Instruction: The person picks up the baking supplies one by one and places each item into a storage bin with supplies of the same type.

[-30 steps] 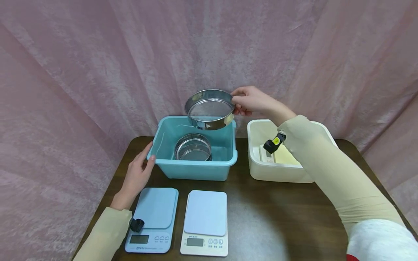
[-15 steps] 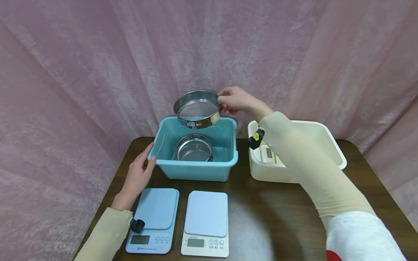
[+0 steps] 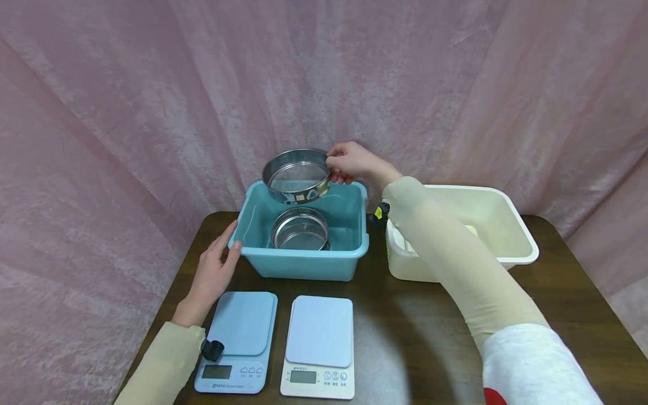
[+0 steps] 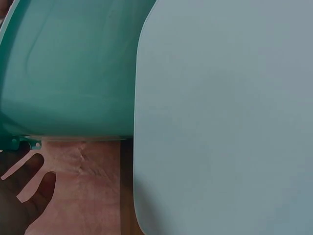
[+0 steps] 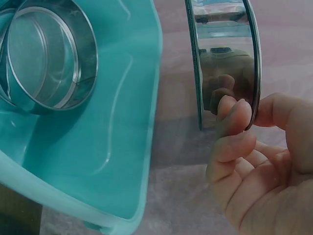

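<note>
Behind brown table (image 3: 377,315), pink curtain (image 3: 324,84), held sieve (image 3: 297,175)

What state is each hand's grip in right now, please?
Left hand: grip open, at the blue tub.
Right hand: grip closed, holding a metal sieve.

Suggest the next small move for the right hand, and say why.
I would probably lower the held sieve into the blue bin: the right hand has carried it leftward over the last second, it now overlaps the bin's back rim in the head view, and another sieve already lies inside.
</note>
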Action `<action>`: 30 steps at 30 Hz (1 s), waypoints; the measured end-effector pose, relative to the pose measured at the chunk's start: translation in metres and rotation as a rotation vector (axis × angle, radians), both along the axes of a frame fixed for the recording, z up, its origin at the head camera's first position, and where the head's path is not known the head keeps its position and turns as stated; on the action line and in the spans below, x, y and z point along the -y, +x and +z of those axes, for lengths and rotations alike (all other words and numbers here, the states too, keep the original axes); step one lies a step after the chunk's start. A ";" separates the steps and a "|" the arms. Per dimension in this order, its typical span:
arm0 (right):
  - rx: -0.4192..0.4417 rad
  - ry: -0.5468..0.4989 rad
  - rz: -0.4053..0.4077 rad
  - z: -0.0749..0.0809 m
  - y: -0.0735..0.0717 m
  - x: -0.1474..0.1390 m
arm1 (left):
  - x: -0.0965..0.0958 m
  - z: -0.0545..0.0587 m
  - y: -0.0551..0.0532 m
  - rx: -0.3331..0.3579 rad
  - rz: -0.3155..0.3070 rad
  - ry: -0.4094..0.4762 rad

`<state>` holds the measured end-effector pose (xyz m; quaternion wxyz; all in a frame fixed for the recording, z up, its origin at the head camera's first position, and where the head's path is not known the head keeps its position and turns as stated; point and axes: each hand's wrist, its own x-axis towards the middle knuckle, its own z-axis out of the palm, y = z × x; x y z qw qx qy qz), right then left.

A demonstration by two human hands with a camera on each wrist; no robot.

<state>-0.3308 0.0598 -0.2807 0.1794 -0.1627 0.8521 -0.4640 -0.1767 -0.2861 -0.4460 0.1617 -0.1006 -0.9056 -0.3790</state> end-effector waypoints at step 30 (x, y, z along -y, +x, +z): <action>0.170 0.045 0.139 -0.035 -0.003 0.030 | 0.001 0.001 0.004 -0.001 -0.013 0.020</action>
